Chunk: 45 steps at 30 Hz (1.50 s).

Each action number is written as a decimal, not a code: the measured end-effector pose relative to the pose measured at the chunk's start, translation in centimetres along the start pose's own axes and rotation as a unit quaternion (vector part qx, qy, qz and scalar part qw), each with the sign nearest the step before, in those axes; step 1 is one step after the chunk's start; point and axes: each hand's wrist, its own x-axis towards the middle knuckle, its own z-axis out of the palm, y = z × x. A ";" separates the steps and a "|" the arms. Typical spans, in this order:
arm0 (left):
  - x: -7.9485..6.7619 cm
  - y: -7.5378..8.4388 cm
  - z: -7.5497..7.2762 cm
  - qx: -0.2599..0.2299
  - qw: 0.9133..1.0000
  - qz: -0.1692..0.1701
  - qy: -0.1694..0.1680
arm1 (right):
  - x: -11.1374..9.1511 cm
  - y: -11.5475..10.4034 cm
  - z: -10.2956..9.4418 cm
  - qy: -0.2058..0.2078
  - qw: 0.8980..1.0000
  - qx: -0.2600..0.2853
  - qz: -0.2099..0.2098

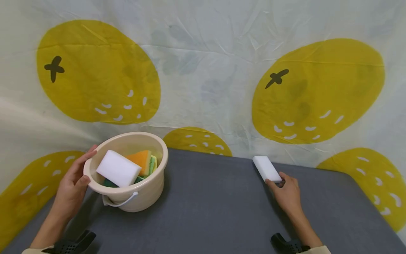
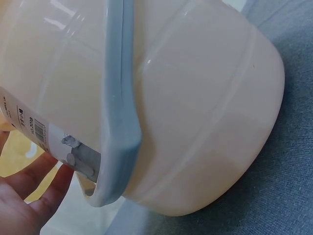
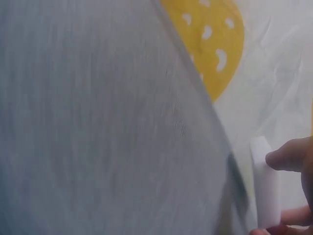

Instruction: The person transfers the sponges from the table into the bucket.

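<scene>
My left hand (image 1: 68,190) grips the left side of a cream bucket (image 1: 144,197), thumb near the rim and fingers along the outer wall. In the left wrist view, those fingertips lie by a printed label (image 2: 73,152). Inside the bucket, a white sponge block (image 1: 118,168) leans on top, beside an orange sponge (image 1: 139,160) and a green-and-yellow one (image 1: 153,165). Far to the right, my right hand (image 1: 289,195) pinches a second white sponge block (image 1: 265,168) at its near end, thumb on one side and fingers on the other.
A dark grey cloth-covered table (image 1: 209,208) lies under both hands. Behind it hangs a pale curtain (image 1: 203,88) with large yellow fruit prints, meeting the table's back edge. The bucket's pale handle (image 1: 125,202) hangs down its front.
</scene>
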 end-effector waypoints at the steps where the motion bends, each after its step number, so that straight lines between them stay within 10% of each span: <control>1: 0.1 0.0 0.0 0.001 1.000 -0.001 0.000 | -0.1 -0.5 -0.1 -0.009 1.000 0.007 -0.003; 15: 0.1 0.0 0.2 -0.007 1.000 -0.002 -0.004 | -1.1 -9.1 0.3 -0.079 0.989 0.089 -0.084; 35: 0.0 -0.3 0.2 -0.019 1.000 -0.005 0.003 | -0.9 -19.6 1.6 -0.120 0.944 0.230 -0.202; 45: 0.0 -0.2 0.4 -0.008 1.000 -0.004 0.005 | -1.1 -24.1 3.5 -0.147 0.928 0.194 -0.281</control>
